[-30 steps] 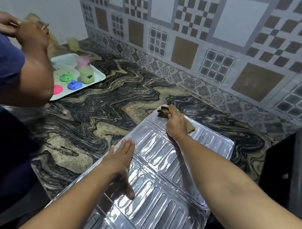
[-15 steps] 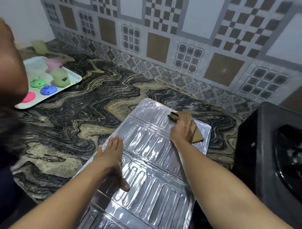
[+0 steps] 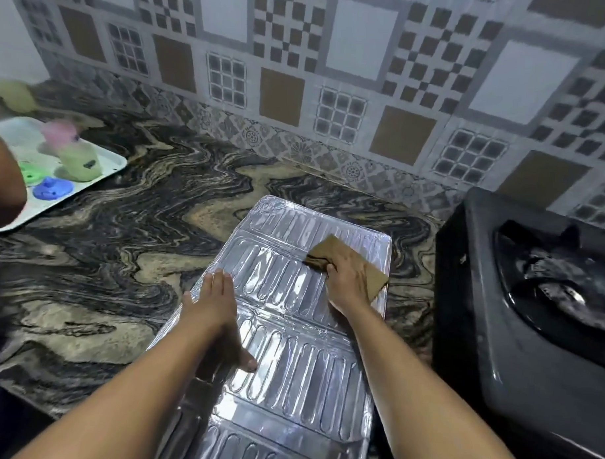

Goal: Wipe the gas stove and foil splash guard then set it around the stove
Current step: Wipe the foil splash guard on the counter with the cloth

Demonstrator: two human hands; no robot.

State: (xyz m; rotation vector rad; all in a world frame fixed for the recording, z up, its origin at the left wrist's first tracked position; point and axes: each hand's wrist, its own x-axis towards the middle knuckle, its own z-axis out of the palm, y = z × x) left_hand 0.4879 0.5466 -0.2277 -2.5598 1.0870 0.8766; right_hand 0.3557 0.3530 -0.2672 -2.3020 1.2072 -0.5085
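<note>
A ribbed silver foil splash guard (image 3: 289,359) lies flat on the marbled counter in front of me. My left hand (image 3: 215,315) presses flat on its left edge, fingers straight. My right hand (image 3: 349,279) presses a brown cloth (image 3: 331,251) against the guard's far right part; the fingers curve over the cloth. The black gas stove (image 3: 517,326) stands at the right, a burner (image 3: 563,293) showing on top.
A white tray (image 3: 116,161) with a pale green bottle (image 3: 79,159) and green and blue lids sits at the far left. Another person's arm (image 3: 2,181) shows at the left edge. A patterned tile wall (image 3: 334,76) backs the counter (image 3: 121,257).
My view has swung to the right, bringing more of the stove in. My right hand has slid the cloth toward the guard's right edge. My left hand stays pressed on the guard.
</note>
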